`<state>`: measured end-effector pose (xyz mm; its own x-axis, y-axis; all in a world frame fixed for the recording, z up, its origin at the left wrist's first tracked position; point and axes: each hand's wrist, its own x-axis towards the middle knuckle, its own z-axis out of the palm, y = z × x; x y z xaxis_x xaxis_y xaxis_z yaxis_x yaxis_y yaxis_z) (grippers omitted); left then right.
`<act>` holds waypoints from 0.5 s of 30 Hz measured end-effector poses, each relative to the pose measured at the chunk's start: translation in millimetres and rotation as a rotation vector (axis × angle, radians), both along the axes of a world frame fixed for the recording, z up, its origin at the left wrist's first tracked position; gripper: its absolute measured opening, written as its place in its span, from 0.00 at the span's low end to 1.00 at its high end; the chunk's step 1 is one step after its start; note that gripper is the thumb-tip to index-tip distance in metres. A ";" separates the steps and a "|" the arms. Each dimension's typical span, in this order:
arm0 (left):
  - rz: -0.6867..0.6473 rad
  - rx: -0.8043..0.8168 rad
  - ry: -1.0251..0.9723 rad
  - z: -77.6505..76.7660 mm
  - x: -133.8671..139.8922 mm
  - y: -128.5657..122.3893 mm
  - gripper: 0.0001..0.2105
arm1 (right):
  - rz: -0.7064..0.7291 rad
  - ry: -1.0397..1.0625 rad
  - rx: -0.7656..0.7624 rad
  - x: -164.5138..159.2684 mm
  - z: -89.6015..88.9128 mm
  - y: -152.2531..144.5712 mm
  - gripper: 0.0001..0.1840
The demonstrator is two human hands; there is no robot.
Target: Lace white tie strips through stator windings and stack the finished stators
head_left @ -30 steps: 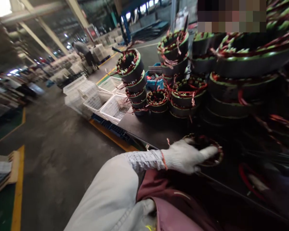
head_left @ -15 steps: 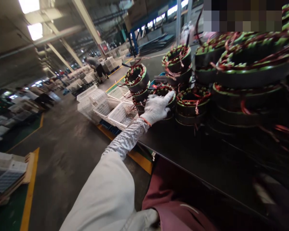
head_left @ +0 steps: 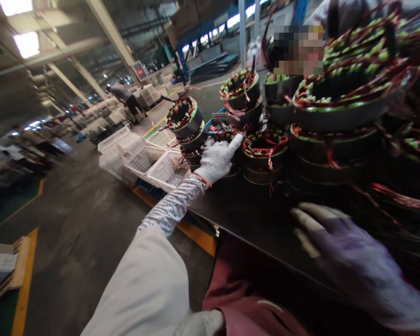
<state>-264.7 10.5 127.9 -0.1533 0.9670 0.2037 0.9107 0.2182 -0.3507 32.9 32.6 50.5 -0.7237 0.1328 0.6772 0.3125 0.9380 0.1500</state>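
Observation:
My left hand (head_left: 216,158), in a white knit glove, reaches out to a wire-wound motor stator (head_left: 224,136) on the dark table. Its fingers curl over the stator's rim, and the hand hides much of that piece. Over the bare tabletop at the lower right is my right hand (head_left: 350,261), in a purple and cream glove. Those fingers are stretched out with nothing in them, slightly blurred. Beside my left hand stand a tilted stack of stators (head_left: 185,116) and another stator (head_left: 265,147) with red leads. A larger stator (head_left: 346,109) tops a stack farther right.
White plastic crates (head_left: 164,169) stand beyond the table's left end. The dark table (head_left: 245,210) has a straight front edge near my body. Another person (head_left: 301,49) is behind the stacks, and one more (head_left: 124,97) bends over crates far off. Yellow lines mark the floor.
My right hand has come into fuller view over the table from the lower right. My left hand stays at the same stator. The view has shifted, so the scene sits farther left.

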 end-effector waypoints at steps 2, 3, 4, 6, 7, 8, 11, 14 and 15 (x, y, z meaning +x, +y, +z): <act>0.004 0.047 0.002 -4.9 -0.4 3.0 0.35 | 0.022 0.075 0.034 -46.3 29.8 11.7 0.22; 0.005 0.067 0.010 -8.0 -0.8 3.2 0.33 | 0.002 0.083 0.044 -66.6 40.4 19.4 0.23; -0.006 0.085 0.021 -11.3 -1.5 2.3 0.32 | -0.007 0.107 0.069 -83.3 48.6 27.5 0.23; -0.065 0.127 0.043 -17.6 -4.8 -2.4 0.29 | -0.037 0.115 0.117 -102.0 59.2 42.8 0.21; -0.101 0.151 0.047 -20.2 -6.9 -5.9 0.28 | -0.055 0.110 0.148 -104.1 62.7 49.3 0.20; -0.129 0.171 0.043 -22.4 -9.0 -9.7 0.28 | -0.085 0.089 0.172 -102.0 65.6 54.7 0.20; -0.126 0.235 -0.015 -25.2 -10.1 -20.0 0.28 | -0.186 -0.052 0.194 -83.0 71.9 65.5 0.27; -0.131 0.286 -0.080 -21.1 3.7 -22.5 0.31 | -0.188 -0.187 0.211 -67.1 73.5 71.2 0.31; -0.173 0.289 -0.094 -18.3 11.4 -19.8 0.31 | -0.180 -0.203 0.226 -64.8 73.1 72.3 0.30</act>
<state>-253.3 -9.3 109.6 -0.0233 0.8847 0.4655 0.9683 0.1358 -0.2098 -31.9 105.0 123.5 -0.8252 0.1334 0.5489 0.4122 0.8066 0.4236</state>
